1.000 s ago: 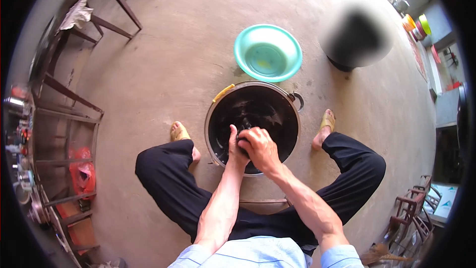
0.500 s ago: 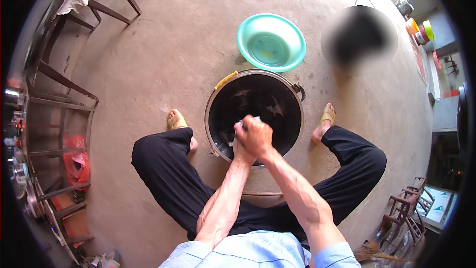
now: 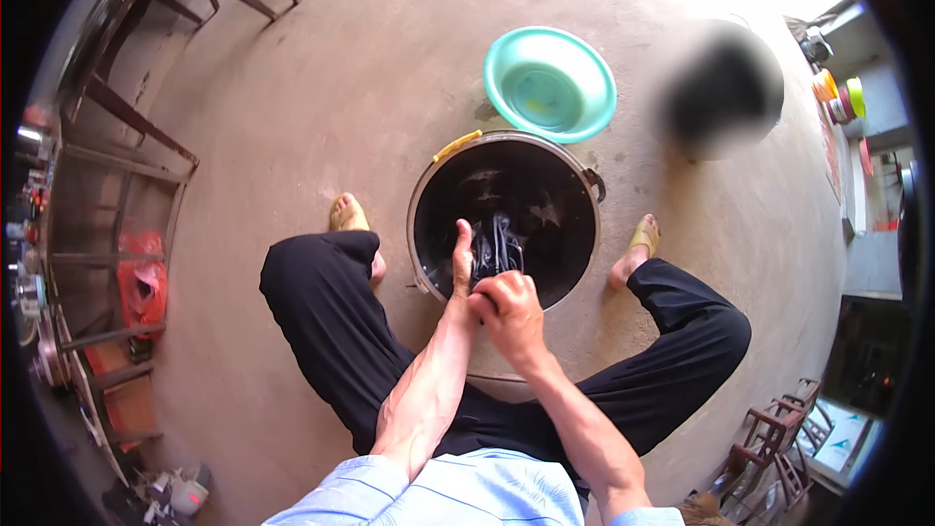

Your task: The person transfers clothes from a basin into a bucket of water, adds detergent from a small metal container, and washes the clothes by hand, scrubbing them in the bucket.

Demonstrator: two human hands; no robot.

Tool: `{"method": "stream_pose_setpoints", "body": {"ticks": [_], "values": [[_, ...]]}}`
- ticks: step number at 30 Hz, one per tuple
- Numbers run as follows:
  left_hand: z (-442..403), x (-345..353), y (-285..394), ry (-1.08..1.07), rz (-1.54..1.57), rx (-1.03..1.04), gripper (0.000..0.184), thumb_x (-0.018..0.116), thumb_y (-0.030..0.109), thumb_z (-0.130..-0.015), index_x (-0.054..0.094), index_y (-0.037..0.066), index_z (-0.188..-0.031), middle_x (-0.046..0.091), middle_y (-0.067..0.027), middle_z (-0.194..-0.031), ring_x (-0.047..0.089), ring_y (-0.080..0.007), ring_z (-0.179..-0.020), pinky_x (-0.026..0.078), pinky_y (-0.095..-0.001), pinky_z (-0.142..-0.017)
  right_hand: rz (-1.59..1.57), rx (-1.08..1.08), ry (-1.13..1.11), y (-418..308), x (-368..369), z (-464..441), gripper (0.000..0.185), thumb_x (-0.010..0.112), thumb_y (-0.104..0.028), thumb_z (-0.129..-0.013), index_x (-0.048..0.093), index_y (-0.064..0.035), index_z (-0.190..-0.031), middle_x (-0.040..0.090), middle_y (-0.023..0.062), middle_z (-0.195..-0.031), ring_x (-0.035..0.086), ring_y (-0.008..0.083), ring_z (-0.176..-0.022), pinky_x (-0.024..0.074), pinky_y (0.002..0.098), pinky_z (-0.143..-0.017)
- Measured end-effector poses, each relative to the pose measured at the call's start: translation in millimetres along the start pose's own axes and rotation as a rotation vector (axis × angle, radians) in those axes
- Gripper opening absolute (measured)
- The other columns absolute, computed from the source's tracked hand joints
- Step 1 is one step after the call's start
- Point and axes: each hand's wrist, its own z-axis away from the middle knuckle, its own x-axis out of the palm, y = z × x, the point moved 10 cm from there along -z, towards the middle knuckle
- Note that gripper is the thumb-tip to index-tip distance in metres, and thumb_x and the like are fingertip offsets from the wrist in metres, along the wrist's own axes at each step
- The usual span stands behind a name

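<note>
A black-inside, metal-rimmed bucket [image 3: 421,219] stands between my feet. At its near side, a dark, wet-looking cloth with pale streaks [image 3: 498,245] hangs over its inside. My left hand [image 3: 463,258] holds this cloth from the left, thumb stretched upward; its other fingers are hidden behind the cloth. Close to my left wrist, over the near rim, my right hand [image 3: 511,307] has its fingers curled on the cloth's near end. The exact kind of cloth cannot be made out.
A turquoise basin [image 3: 594,58] with a little liquid stands just beyond the bucket. A yellow grip [image 3: 458,146] sits on the bucket's handle. A blurred dark round object [image 3: 721,88] is at far right. A wooden rack [image 3: 117,258] with a red bag [image 3: 143,278] is on the left; chairs [image 3: 779,433] lower right.
My clasped hands have come apart and drawn nearer to me. My right hand has moved down toward my left wrist, and the dark cloth now shows between them.
</note>
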Motion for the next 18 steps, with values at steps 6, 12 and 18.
{"method": "stream_pose_setpoints", "body": {"ticks": [6,12,18], "values": [[7.6,-0.7,-18.5,-0.403,0.261,0.079,0.045,0.039,0.054,-0.100,0.063,0.015,-0.094,0.060,0.0004,-0.081,0.061,-0.0131,-0.083,0.049,-0.0333,-0.089,0.168,-0.032,0.025,6.9,31.1,-25.7,0.020,0.078,-0.025,-0.074,0.062,-0.0126,-0.073,0.060,0.0046,-0.073,0.062,0.0250,-0.071,0.0505,0.0381,-0.062],[-4.6,-25.0,-16.7,0.325,0.054,0.093,0.043,0.049,0.045,-0.097,0.060,0.012,-0.123,0.067,-0.0049,-0.116,0.065,-0.0227,-0.107,0.053,-0.0428,-0.092,0.122,0.514,0.050,125.4,25.1,-86.3,0.033,0.067,-0.041,-0.084,0.068,-0.0080,-0.083,0.070,0.0195,-0.086,0.068,0.0381,-0.080,0.0537,0.0467,-0.067],[-20.4,-50.8,14.5,0.233,0.157,0.215,0.062,0.041,0.061,-0.096,0.064,0.008,-0.119,0.070,-0.0123,-0.111,0.067,-0.0314,-0.102,0.053,-0.0436,-0.093,-0.251,0.422,0.108,108.1,8.4,-24.4,0.026,0.072,-0.025,-0.082,0.062,-0.0018,-0.088,0.064,0.0178,-0.081,0.066,0.0325,-0.075,0.0518,0.0380,-0.071]]}}
